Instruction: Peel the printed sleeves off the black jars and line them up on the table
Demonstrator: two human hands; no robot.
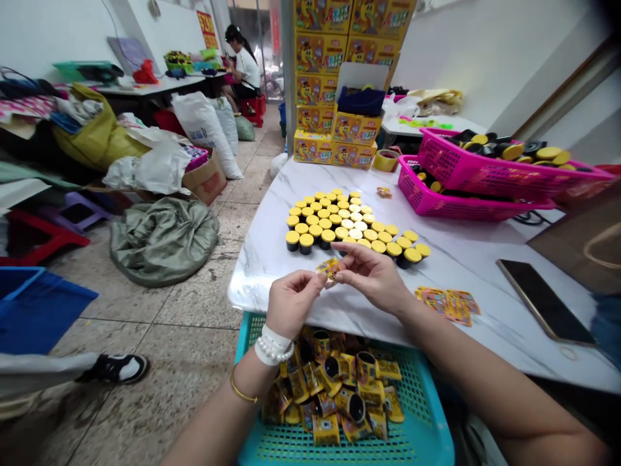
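Between my two hands, over the front of the white marbled table, is a small yellow and orange printed label. My left hand pinches its left side with thumb and forefinger. On the other side my right hand grips it between thumb and fingers. Just behind my hands stand many small black cups with yellow lids, packed close together. A pile of flat printed labels lies right of my right forearm. Below the table edge, a teal basket holds cups wrapped in printed labels.
Stacked pink baskets of black and yellow pieces stand at the right, beyond a phone. Yellow cartons and a tape roll are at the back. A person sits far off. Sacks lie on the floor.
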